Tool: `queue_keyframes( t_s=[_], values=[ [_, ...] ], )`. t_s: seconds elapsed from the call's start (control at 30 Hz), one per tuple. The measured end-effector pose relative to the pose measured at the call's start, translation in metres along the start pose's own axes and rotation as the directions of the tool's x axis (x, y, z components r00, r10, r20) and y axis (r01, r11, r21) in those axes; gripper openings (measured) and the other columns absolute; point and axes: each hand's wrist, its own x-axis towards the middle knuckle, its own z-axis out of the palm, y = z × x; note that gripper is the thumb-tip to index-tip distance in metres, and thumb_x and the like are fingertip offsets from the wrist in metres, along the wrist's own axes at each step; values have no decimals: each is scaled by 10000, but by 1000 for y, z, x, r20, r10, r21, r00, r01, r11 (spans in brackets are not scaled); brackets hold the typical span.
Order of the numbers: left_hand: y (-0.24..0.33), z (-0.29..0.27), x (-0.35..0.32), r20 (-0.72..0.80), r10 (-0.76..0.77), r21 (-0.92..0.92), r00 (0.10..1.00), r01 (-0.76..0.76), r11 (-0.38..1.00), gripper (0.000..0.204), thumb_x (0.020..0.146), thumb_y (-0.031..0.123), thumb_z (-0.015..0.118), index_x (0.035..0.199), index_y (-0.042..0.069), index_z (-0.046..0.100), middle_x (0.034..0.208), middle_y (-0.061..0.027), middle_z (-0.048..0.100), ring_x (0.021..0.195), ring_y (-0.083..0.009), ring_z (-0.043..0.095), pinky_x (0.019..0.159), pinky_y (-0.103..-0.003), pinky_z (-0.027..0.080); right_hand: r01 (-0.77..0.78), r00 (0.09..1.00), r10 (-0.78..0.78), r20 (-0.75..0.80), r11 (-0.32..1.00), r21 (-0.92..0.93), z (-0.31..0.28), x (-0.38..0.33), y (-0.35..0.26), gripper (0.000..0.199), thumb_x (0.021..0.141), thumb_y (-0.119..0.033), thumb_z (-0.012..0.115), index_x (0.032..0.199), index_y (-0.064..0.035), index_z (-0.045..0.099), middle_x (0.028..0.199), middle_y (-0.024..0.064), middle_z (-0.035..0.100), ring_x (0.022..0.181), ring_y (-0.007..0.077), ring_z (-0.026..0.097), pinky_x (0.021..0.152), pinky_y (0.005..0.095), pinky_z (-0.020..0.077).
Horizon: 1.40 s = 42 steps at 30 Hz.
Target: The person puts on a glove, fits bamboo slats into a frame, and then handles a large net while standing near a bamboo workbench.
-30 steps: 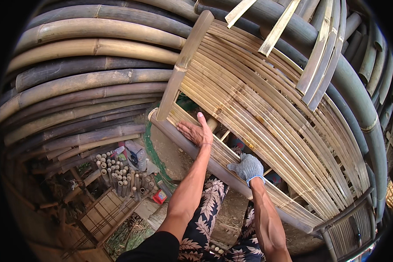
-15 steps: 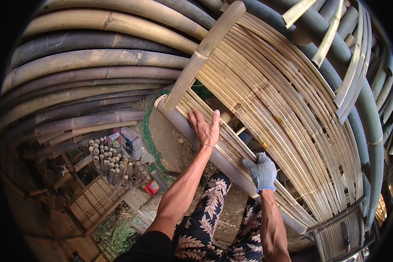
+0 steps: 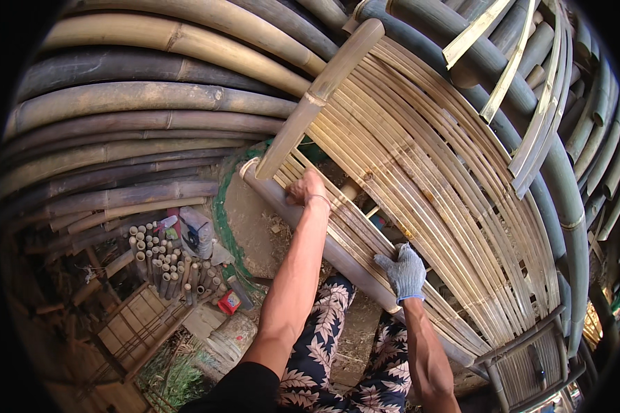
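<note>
Bamboo panel point(image 3: 420, 179) of thin slats leans tilted over the person's lap, its lower frame pole point(image 3: 337, 255) nearest. The gloved right hand point(image 3: 403, 272) grips that pole's edge; farther up, the bare left hand point(image 3: 306, 189) is clenched on the slats. Stacked bamboo poles point(image 3: 138, 110) lie beyond.

A large panel of thin, pale bamboo slats point(image 3: 427, 199) leans tilted, framed by thicker bamboo poles point(image 3: 324, 89).

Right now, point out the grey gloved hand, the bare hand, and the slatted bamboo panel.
Grey gloved right hand point(image 3: 404, 272), head view, back of glove.
Bare left hand point(image 3: 306, 189), head view, knuckles.
Slatted bamboo panel point(image 3: 427, 179), head view, middle slats.
</note>
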Motion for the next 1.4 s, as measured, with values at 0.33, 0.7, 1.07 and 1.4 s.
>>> queue_keyframes(
  t_s=[0.33, 0.7, 1.07, 1.4],
  values=[
    [-21, -16, 29, 219, 107, -128, 970, -80, 989, 574, 783, 285, 645, 1192, -98, 522, 1287, -274, 535, 1178, -329, 534, 995, -408, 426, 62, 979, -76, -189, 995, -82, 10, -8, -5, 471, 713, -422, 820, 916, -25, 666, 822, 185, 672, 798, 379, 647, 716, 450, 510],
    [-26, -65, 67, 540, 768, -47, -345, -923, -382, 860, 853, 555, 651, 1453, 21, 343, 1469, -202, 375, 1406, -392, 304, 1178, -522, 242, -18, 961, -50, -273, 970, -242, 19, -9, -15, 612, 829, -528, 671, 1172, -24, 618, 1137, 229, 632, 1055, 411, 572, 937, 508, 407],
    [-2, -26, 94, 411, 621, -160, -667, -724, -671, 698, 839, 710, 537, 1030, 41, 591, 1011, -128, 561, 1049, -318, 522, 1070, -506, 308, -65, 857, -125, -499, 936, -346, 55, -5, -2, 412, 863, -490, 613, 944, -87, 638, 906, 159, 635, 915, 340, 598, 815, 478, 421],
    [-1, -23, 94, 310, 588, -244, -747, -660, -710, 600, 889, 653, 525, 922, 59, 604, 840, -90, 550, 856, -282, 537, 849, -420, 389, -110, 726, -206, -656, 907, -406, 77, 12, 6, 631, 983, -543, 434, 649, -67, 679, 608, 185, 648, 541, 363, 646, 552, 462, 514]
  ],
)
